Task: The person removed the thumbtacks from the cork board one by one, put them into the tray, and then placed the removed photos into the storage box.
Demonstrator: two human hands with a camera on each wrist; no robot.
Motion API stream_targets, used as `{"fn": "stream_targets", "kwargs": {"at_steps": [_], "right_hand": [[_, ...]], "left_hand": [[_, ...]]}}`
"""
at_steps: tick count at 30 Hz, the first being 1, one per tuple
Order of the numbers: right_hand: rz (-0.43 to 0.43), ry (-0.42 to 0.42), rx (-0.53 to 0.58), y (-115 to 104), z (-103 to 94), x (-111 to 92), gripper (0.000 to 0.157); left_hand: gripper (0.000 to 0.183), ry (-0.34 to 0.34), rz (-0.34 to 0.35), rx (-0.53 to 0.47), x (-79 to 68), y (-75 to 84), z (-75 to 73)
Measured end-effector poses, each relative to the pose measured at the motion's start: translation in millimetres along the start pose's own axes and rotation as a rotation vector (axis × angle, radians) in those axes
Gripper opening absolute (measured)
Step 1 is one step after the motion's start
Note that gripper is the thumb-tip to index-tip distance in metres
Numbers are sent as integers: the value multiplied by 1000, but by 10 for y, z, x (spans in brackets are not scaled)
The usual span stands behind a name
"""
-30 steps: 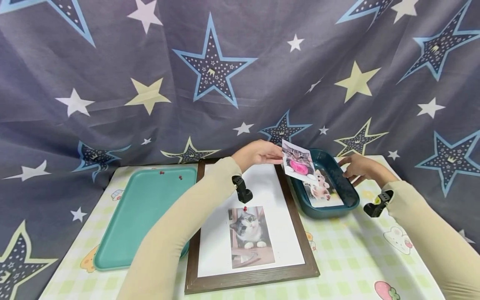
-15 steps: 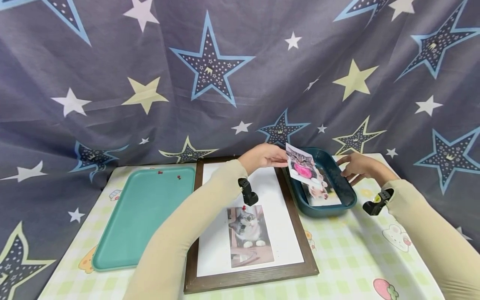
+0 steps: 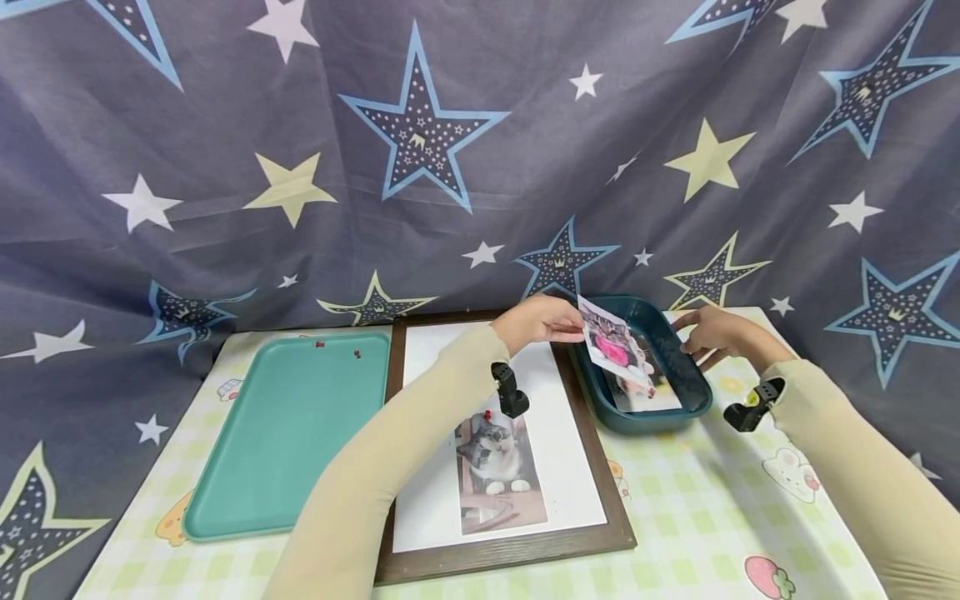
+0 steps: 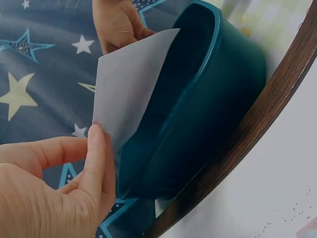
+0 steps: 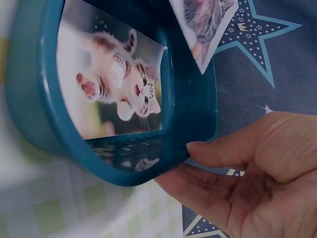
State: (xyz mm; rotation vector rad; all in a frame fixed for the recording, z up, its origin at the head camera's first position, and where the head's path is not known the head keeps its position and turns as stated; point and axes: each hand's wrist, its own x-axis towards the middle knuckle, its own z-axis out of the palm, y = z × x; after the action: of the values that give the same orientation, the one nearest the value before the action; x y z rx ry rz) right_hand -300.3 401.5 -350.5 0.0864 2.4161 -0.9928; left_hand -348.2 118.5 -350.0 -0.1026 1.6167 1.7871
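L hand (image 3: pixel 540 323) pinches photo (image 3: pixel 606 340) by edge over bin (image 3: pixel 647 424), R hand (image 3: pixel 718 337) grips bin, thumb inside, prob. to steady it

The counter (image 3: pixel 697 525) wears a cloth (image 3: pixel 840 546) of pale green and white checks, printed with cartoon figures, among them a strawberry (image 3: pixel 768 577) near the front right and a white animal face (image 3: pixel 793 475) farther back. Three things lie directly on it: at the left a flat green tray (image 3: pixel 285 450), in the middle a brown-rimmed white board (image 3: pixel 573 500), at the back right a deep dark teal bin (image 3: pixel 645 423), close beside the board's right edge.
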Motion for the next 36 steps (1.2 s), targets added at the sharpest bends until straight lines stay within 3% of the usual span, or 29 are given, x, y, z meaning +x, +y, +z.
{"fn": "stream_targets", "kwargs": {"at_steps": [5, 19, 36], "right_hand": [[5, 4, 1, -5, 2, 4, 60], [15, 16, -23, -17, 6, 4, 61], [26, 20, -26, -30, 9, -2, 61]], "left_hand": [[26, 20, 0, 25, 33, -23, 38], [23, 91, 17, 53, 85, -56, 174], [30, 107, 83, 67, 138, -187, 310]]}}
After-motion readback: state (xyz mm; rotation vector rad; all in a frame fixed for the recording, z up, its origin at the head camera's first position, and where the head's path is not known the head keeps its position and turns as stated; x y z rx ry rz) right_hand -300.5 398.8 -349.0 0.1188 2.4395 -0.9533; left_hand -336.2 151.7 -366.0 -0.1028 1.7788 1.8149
